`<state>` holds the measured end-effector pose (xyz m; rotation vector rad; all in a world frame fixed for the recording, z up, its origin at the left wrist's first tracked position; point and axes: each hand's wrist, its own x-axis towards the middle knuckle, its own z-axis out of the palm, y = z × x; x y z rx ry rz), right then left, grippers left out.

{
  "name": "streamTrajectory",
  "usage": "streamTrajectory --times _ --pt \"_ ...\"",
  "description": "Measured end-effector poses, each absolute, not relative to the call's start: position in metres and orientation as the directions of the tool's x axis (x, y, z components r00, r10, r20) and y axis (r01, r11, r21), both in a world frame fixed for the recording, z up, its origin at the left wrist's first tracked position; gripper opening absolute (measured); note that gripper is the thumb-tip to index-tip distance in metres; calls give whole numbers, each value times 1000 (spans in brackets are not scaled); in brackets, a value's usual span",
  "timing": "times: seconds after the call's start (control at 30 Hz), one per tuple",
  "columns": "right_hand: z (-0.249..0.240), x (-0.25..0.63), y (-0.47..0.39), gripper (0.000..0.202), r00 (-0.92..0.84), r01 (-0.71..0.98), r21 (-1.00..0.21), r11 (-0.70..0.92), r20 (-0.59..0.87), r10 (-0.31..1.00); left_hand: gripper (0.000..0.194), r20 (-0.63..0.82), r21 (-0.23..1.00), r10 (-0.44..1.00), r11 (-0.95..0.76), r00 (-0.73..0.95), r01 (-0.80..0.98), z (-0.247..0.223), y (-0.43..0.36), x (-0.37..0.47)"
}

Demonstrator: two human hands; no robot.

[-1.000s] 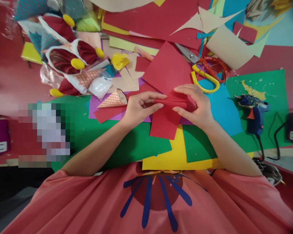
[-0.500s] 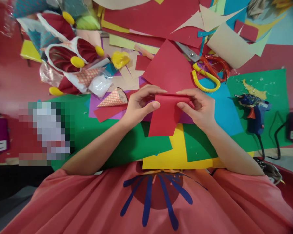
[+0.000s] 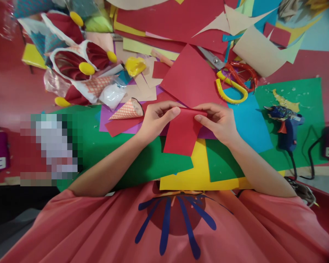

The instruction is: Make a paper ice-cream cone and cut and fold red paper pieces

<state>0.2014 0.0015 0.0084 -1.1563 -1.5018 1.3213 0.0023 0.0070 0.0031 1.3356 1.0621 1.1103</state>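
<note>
A small red paper piece [image 3: 181,133] with a folded top edge hangs between my hands, its lower end toward my body. My left hand [image 3: 160,118] pinches its upper left corner between thumb and fingers. At the upper right edge, my right hand [image 3: 218,120] grips it the same way, thumb in front and fingers behind. Just beyond the hands lies a larger red paper square [image 3: 190,75]. To the left of my left hand is a checked paper cone [image 3: 127,109] on purple and red paper.
Scissors [image 3: 231,82] with red and yellow handles lie beyond my right hand. A blue glue gun [image 3: 288,129] with a cord rests on green paper [image 3: 312,106] at right. Red-and-white cone shapes [image 3: 71,64] with yellow discs and plastic bags crowd the upper left.
Both hands have shifted slightly, the right one inward to the left, so they are closer together. The held red paper has tilted, its lower end swinging a little left.
</note>
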Motion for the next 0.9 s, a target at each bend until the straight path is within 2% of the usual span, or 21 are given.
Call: streamTrajectory --times 0.17,0.67,0.9 --pt "6 202 3 21 -258 141 -990 15 -22 966 40 6 999 987 -13 161 41 0 8 3" --pt "7 203 7 19 -246 85 -993 -77 -96 965 43 51 980 980 -86 193 178 3 9 3" --pt "7 203 7 19 -249 85 -994 -69 -89 964 43 54 983 977 -88 208 159 4 10 3"
